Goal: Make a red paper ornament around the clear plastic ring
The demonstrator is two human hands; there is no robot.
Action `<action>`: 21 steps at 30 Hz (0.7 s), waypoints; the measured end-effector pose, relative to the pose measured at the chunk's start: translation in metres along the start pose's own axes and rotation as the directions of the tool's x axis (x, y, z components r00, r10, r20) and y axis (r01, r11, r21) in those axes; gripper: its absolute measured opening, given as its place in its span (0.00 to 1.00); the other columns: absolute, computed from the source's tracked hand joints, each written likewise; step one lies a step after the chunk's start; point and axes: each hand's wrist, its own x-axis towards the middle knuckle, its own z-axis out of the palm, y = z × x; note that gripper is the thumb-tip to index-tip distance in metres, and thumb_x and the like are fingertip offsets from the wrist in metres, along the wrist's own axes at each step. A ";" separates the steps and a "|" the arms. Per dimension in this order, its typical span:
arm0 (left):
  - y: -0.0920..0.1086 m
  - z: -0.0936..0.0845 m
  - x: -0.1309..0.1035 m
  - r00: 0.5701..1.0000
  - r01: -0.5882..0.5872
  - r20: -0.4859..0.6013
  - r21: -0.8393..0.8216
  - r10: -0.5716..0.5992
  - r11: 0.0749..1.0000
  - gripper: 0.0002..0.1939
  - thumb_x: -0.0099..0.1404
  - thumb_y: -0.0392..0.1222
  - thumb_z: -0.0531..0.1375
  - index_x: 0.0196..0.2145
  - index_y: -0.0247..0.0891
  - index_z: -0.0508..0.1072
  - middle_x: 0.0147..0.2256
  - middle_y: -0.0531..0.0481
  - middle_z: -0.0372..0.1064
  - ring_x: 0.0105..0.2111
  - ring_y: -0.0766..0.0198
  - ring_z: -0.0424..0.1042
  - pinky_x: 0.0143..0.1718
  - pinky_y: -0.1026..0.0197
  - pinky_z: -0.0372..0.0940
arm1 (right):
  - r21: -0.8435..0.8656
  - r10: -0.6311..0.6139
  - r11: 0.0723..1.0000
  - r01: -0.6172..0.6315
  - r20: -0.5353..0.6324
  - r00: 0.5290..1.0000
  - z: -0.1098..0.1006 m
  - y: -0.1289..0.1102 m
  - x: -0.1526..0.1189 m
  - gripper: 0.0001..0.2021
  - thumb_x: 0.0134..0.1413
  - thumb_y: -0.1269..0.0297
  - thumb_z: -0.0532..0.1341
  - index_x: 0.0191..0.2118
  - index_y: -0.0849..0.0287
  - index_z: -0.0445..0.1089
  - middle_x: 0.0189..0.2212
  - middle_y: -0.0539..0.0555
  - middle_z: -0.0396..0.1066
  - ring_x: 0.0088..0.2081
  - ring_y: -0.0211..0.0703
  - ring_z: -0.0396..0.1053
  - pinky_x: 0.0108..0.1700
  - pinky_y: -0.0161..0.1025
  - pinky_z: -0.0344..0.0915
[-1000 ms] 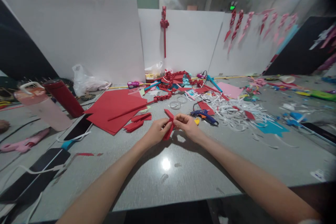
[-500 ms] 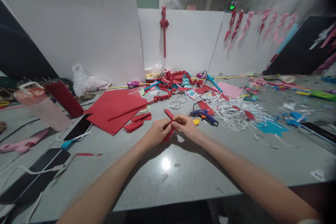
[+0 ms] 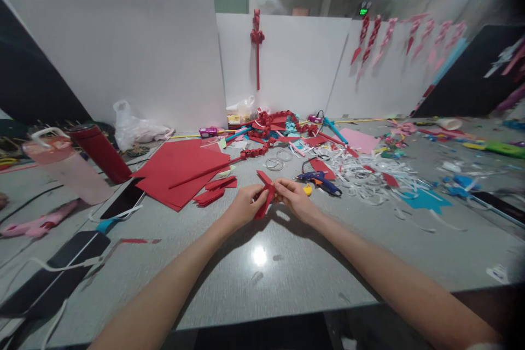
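Right hand (image 3: 296,198) shifted slightly rightward since half a second ago, exposing more folded red paper (image 3: 270,193). Co-worker's hand (image 3: 3,199), left edge, shows less than a second ago.

Left hand (image 3: 245,203) beside right hand (image 3: 297,198) — fingers (image 3: 283,185) curled

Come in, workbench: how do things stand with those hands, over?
Left hand pinching folded red paper piece. Right hand at its right edge. Dark-blue and orange plastic glue gun lying right of both hands, not blocking them.
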 end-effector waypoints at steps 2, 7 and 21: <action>0.000 0.000 0.000 1.000 -0.005 0.004 0.008 0.005 1.000 0.19 0.77 0.47 0.53 0.32 0.36 0.74 0.30 0.49 0.73 0.31 0.62 0.68 0.36 0.60 0.60 | -0.042 -0.010 0.999 0.010 0.005 1.000 -0.001 0.001 0.000 0.20 0.59 0.41 0.72 0.38 0.55 0.79 0.29 0.49 0.72 0.30 0.38 0.66 0.36 0.38 0.65; -0.002 0.001 -0.001 0.999 -0.021 0.032 0.009 0.021 1.000 0.19 0.78 0.47 0.53 0.34 0.36 0.76 0.31 0.49 0.74 0.31 0.63 0.69 0.37 0.60 0.60 | -0.097 -0.022 0.995 0.023 0.018 1.000 0.001 -0.004 0.000 0.20 0.56 0.42 0.74 0.37 0.56 0.78 0.29 0.49 0.74 0.30 0.38 0.66 0.36 0.38 0.64; -0.004 0.003 0.000 1.000 -0.013 -0.005 0.004 0.013 1.000 0.20 0.78 0.48 0.53 0.31 0.37 0.73 0.29 0.50 0.72 0.30 0.63 0.66 0.35 0.60 0.59 | -0.050 -0.015 0.999 0.014 -0.010 1.000 -0.004 0.008 0.002 0.19 0.56 0.43 0.74 0.37 0.55 0.79 0.29 0.50 0.74 0.30 0.39 0.67 0.36 0.40 0.66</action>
